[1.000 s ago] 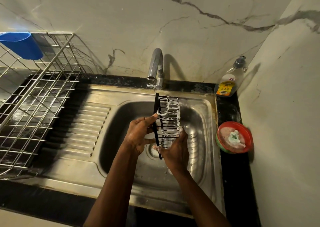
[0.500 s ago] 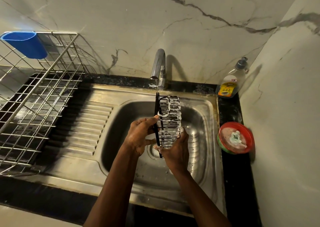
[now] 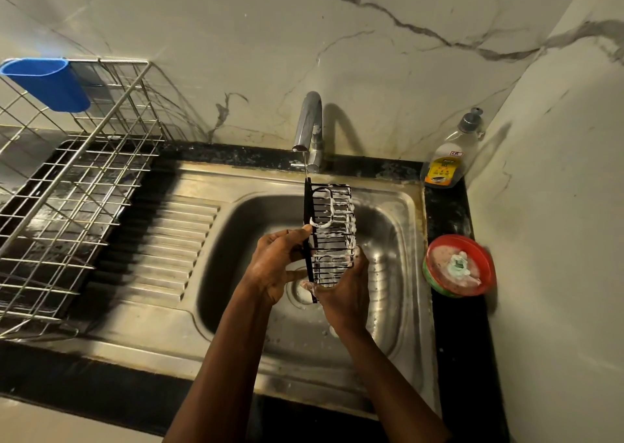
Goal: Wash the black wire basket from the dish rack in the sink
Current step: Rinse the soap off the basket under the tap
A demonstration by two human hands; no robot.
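Little has moved since a second ago: both hands keep the soapy black wire basket (image 3: 330,236) over the sink (image 3: 401,311). Nearest, the right hand (image 3: 342,294) cups its lower end; the left hand (image 3: 277,267) pinches the left edge. Its long axis runs up toward the tap (image 3: 308,121), whose thin stream meets the top corner.

Two bare forearms come up from the bottom edge, both uncovered as far as the frame shows — no sleeve or cuff below either wrist. The left hand (image 3: 277,267) and the right hand (image 3: 344,294) wear no gloves. White soap suds cling to the fingertips (image 3: 306,285) at the right hand's left side — a wet sheen shows across the knuckles of both.
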